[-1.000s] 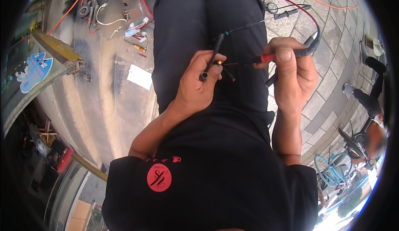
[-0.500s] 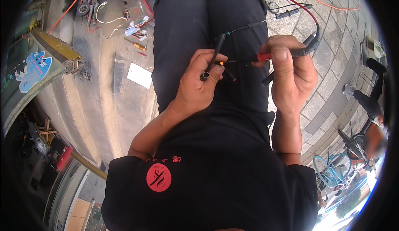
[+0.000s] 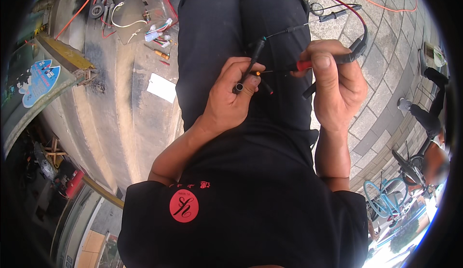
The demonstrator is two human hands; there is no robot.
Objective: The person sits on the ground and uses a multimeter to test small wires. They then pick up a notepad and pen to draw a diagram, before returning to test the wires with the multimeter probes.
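Observation:
Over my lap, my left hand (image 3: 225, 96) is closed round black cable connectors (image 3: 256, 55). A round open connector end (image 3: 238, 88) sticks out below the fingers, and a small orange-tipped end (image 3: 258, 73) shows at the fingertips. My right hand (image 3: 337, 87) is pinched on a red test probe (image 3: 304, 65) wrapped in black behind. The probe's thin metal needle points left and reaches the orange end; whether it enters is too small to tell. A black rod end (image 3: 309, 92) pokes out below my right fingers. A dark red lead (image 3: 359, 14) loops up from the probe.
On the ledge at left lie a clear plastic bag (image 3: 140, 17) with wire connectors (image 3: 156, 34), pliers (image 3: 108, 10), a tape roll (image 3: 97, 11) and a white card (image 3: 161, 88). A black inline connector (image 3: 333, 15) lies beyond my knee. A person and a bicycle (image 3: 386, 198) are at right.
My right hand has shifted slightly left with the probe, bringing its needle closer to the orange end. My left hand has barely moved.

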